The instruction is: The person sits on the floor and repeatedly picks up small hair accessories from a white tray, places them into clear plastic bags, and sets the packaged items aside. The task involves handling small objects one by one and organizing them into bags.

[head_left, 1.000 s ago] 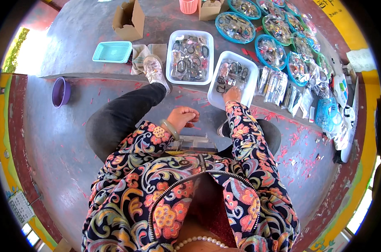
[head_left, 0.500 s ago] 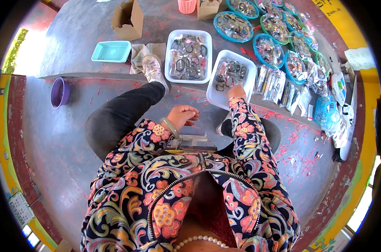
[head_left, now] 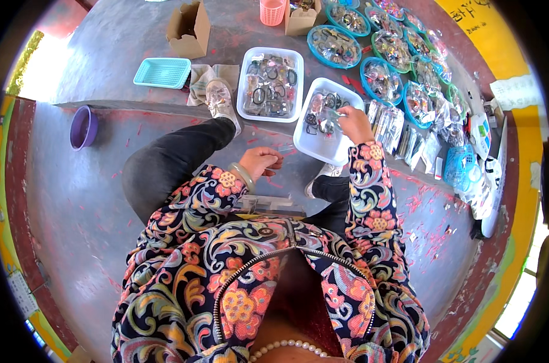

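Observation:
My right hand (head_left: 355,124) is over the right side of a white plastic tub (head_left: 304,140). Its fingertips are closed on what looks like a small clear plastic bag (head_left: 334,113); its contents are too small to make out. Beneath it in the tub lie several clear bags with dark ring-shaped bands (head_left: 312,124). My left hand (head_left: 261,162), with a pale bangle at the wrist, hangs in front of my body between my knees. Its fingers are curled together, and whatever they may hold is hidden.
A second white tub (head_left: 241,109) holds similar bags. Blue and green baskets (head_left: 334,46) of packets crowd the right, beside long clear packets (head_left: 388,124). Leftward are a turquoise tray (head_left: 162,72), an open cardboard box (head_left: 188,30) and a purple basin (head_left: 84,128). The raised ledge's edge crosses ahead.
My right hand has risen from low inside the right tub to over its right side, a small clear bag now showing at the fingertips. My left hand has stayed nearly still.

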A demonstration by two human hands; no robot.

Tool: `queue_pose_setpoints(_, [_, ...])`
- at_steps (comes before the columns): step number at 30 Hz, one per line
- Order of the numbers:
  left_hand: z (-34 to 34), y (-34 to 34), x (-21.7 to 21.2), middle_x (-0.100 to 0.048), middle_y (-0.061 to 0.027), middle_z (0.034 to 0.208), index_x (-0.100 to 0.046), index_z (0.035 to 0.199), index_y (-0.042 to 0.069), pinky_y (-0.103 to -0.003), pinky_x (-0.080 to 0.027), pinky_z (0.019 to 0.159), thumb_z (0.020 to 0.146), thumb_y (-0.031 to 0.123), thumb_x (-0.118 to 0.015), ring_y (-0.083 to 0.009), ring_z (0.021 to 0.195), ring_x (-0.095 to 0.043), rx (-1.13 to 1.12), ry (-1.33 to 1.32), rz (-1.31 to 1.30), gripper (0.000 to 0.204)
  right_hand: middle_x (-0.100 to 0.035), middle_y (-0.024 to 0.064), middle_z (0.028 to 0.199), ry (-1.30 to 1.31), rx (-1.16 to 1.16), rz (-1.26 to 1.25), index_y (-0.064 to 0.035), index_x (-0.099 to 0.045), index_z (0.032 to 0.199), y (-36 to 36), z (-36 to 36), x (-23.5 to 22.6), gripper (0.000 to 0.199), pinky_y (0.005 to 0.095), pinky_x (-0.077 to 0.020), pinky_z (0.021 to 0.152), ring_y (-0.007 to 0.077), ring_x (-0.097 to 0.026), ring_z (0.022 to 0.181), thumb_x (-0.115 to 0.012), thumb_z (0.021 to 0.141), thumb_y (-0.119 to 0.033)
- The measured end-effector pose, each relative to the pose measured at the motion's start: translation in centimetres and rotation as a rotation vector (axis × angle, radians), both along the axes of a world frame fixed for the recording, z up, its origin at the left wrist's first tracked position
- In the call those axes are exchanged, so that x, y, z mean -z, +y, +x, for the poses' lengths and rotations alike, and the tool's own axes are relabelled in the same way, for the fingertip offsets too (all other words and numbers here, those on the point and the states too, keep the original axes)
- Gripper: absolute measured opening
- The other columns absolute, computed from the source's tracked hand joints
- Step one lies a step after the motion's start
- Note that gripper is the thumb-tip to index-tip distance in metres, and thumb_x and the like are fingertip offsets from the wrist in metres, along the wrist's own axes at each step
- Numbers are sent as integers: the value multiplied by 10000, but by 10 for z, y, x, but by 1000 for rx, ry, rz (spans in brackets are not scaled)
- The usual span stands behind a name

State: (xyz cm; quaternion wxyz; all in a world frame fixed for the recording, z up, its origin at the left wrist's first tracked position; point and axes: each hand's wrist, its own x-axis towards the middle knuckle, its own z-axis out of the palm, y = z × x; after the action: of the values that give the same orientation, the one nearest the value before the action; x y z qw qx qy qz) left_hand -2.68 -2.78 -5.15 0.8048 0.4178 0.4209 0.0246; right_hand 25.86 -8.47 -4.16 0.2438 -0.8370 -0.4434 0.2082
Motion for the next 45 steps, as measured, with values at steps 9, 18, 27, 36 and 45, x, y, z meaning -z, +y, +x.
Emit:
queue_pose_setpoints(9, [9,12,-35,-589,-20,886,-553,1004,50,-242,-424,574,817,259,-574,-126,833,-564,-279,-252,-25,281,-551,78,985,1441,-2,300,9,-434,1156,-5,-90,-12,334,300,-472,757,162,-555,885,-460,825,-31])
queue_pose_setpoints(18, [1,24,-23,-604,-14,902,-578,951,83,-229,-431,573,837,203,-544,-101,770,-569,-388,-269,-54,169,-553,23,855,1275,43,134,-49,-519,997,7,-115,-21,219,254,-438,663,119,-546,762,-573,791,-104])
queue_pose_setpoints(27, [1,24,-25,-606,-30,887,-580,939,62,-221,-450,549,841,168,-538,-85,731,-564,-367,-328,-82,151,-588,24,711,1253,-31,163,-47,-581,801,6,-111,-7,114,239,-411,610,113,-552,661,-630,758,-141])
queue_pose_setpoints(36, [0,26,-11,-588,-31,791,-570,881,14,-211,-493,582,842,96,-523,-72,651,-546,-494,-514,-193,103,-622,60,738,1254,16,115,-10,-623,822,2,-117,-7,118,231,-447,628,135,-596,684,-635,748,-101])
queue_pose_setpoints(45, [2,26,-15,-589,-86,894,-544,933,-11,-266,-508,727,848,86,-505,-160,823,-588,-496,-434,-58,135,-606,25,735,1203,17,170,-23,-604,850,8,-122,-13,163,226,-415,610,100,-549,664,-647,746,-141])
